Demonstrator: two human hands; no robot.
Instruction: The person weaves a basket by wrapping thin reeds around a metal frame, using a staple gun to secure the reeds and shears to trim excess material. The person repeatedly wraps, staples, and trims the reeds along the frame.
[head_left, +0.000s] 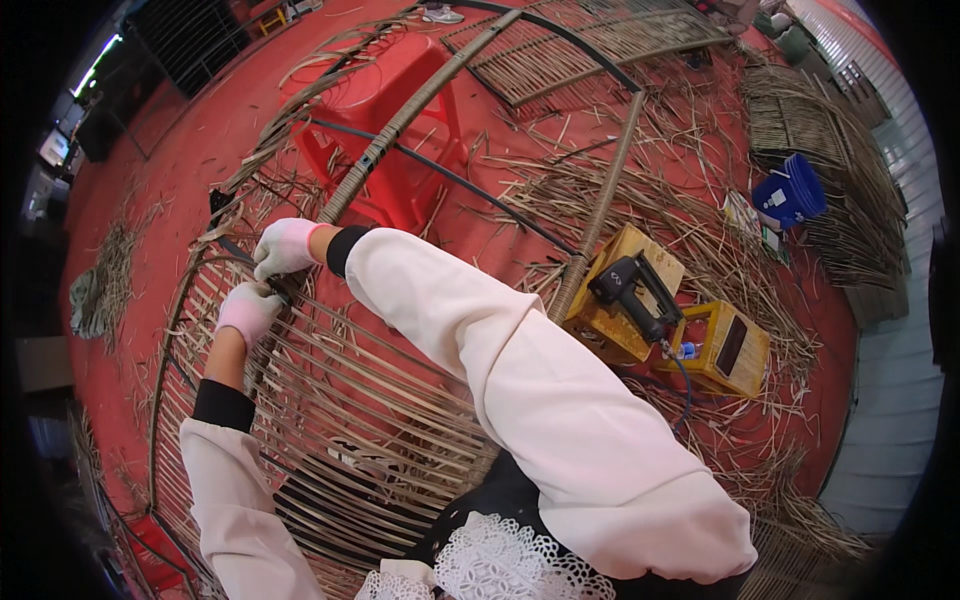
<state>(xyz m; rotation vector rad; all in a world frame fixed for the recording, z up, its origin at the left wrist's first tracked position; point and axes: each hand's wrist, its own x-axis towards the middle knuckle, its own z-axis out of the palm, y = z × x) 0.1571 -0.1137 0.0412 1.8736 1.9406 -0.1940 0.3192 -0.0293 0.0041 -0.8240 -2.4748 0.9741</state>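
Note:
Both my hands wear white-and-pink work gloves and meet at the far end of a woven panel (pixel 350 375) of long thin rattan strips on a frame. My left hand (pixel 250 310) is closed at the panel's edge, by a small dark piece that shows at its fingertips. Just beyond it, my right hand (pixel 285 248) is bent closed over the same spot, with its arm reaching across from the right. What each hand grips is hidden by the fingers. A pole wrapped in rattan (pixel 365 165) rises from beside my right hand toward the back.
A red plastic stool (pixel 385 80) stands inside the frame. On the right, a black nail gun (pixel 635 292) with a hose lies on a yellow wooden stool (pixel 630 245). Loose rattan strips (pixel 560 195) litter the red floor. A blue bucket (pixel 790 190) is near stacked rattan bundles (pixel 815 120).

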